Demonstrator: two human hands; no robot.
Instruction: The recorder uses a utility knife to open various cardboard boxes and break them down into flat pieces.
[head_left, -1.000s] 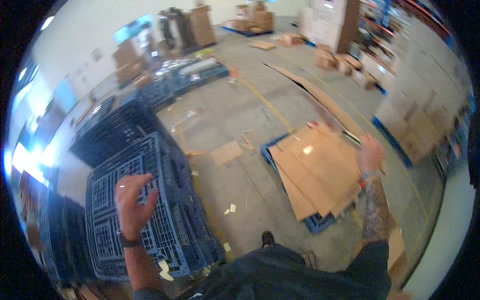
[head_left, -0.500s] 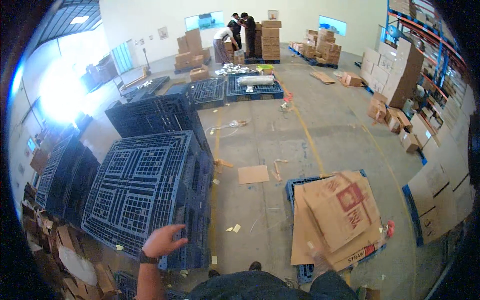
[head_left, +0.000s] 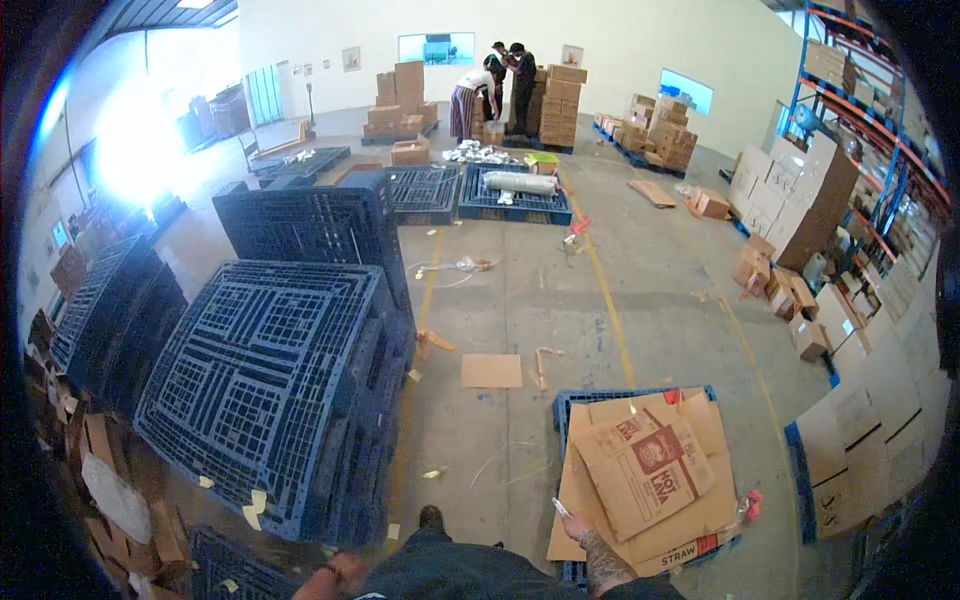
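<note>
In my right hand, a slim white object sticks out past the fingers; its exact kind is too small to tell. That hand is at the near left edge of several flattened cardboard cartons with dark red print, spread over a blue plastic pallet. My left hand is low at the bottom edge, beside my body; its fingers are blurred and partly cut off. Left of me stands a stack of dark blue plastic pallets, apart from either hand.
A cardboard piece and paper scraps lie on the floor. More pallets stand behind the stack. At right, wrapped cartons line a tall rack. Several people stand by stacked boxes at the back.
My left hand has dropped from beside the pallet stack to the bottom edge. The top carton, blurred before, now lies still. The white object in my right hand now shows clearly.
</note>
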